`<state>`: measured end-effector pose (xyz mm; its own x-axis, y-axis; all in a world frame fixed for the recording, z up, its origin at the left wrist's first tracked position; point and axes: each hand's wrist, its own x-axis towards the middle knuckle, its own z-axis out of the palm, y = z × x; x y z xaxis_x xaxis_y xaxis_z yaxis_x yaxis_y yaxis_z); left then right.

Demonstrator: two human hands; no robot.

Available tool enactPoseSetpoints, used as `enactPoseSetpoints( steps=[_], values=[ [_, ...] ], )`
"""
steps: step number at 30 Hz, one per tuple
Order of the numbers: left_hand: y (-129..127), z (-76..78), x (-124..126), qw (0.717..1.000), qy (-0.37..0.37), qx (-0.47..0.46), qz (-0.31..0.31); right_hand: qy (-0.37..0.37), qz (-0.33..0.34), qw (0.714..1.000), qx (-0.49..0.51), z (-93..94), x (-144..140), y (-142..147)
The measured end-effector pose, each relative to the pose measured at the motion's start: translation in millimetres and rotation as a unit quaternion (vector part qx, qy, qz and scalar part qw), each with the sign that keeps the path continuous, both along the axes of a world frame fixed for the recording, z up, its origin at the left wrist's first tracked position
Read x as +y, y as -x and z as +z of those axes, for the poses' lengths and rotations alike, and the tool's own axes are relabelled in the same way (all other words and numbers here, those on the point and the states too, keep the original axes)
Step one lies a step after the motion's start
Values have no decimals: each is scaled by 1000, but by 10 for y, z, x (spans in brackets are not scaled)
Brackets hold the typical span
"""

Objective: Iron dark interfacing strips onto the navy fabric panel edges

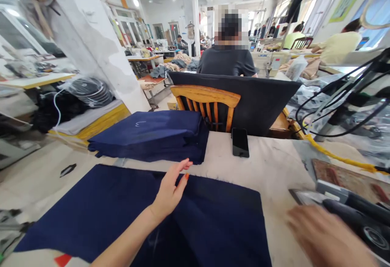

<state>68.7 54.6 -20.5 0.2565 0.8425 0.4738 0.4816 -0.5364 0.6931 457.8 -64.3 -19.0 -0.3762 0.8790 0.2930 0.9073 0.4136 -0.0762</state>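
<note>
A dark navy fabric piece [122, 202] lies spread across the cloth-covered table in front of me. Over its far edge is my left hand [169, 188], open, with fingers stretched out and the thumb apart; nothing is held in it. Just beyond the fingertips sits a folded stack of navy fabric [152, 133], with a white chalk mark on top. At the right, my right hand [319, 230] is smeared by motion beside a black-handled iron [350, 206]. Its fingers are too blurred to show whether they touch the iron.
A phone [240, 142] lies near the table's far edge. Behind it stands a wooden chair [207, 96] draped with black cloth [262, 104]. Black cables [332, 133] and a yellow-wrapped cord [338, 157] hang at the right. A person [227, 60] sits ahead, back turned.
</note>
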Motion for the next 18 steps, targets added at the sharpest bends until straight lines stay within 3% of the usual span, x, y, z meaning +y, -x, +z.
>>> enactPoseSetpoints(
  steps=[3, 6, 9, 13, 18],
  values=[
    [-189, 2, -55, 997, -3, 54, -58, 8, 15, 998, -59, -306, -97, 618],
    [-339, -32, -110, 990, -16, 95, -106, 18, 6, 999, -35, -501, -127, 838],
    [-457, -46, -155, 983, -25, 114, -144, 136, -20, 984, 109, -506, -57, 781],
    [-605, -28, -190, 970, -35, 140, -195, 314, -107, 893, 304, -502, 198, 661],
    [-820, -103, -149, 928, -65, 257, -262, 334, -152, 856, 364, -605, 619, 471]
  ],
)
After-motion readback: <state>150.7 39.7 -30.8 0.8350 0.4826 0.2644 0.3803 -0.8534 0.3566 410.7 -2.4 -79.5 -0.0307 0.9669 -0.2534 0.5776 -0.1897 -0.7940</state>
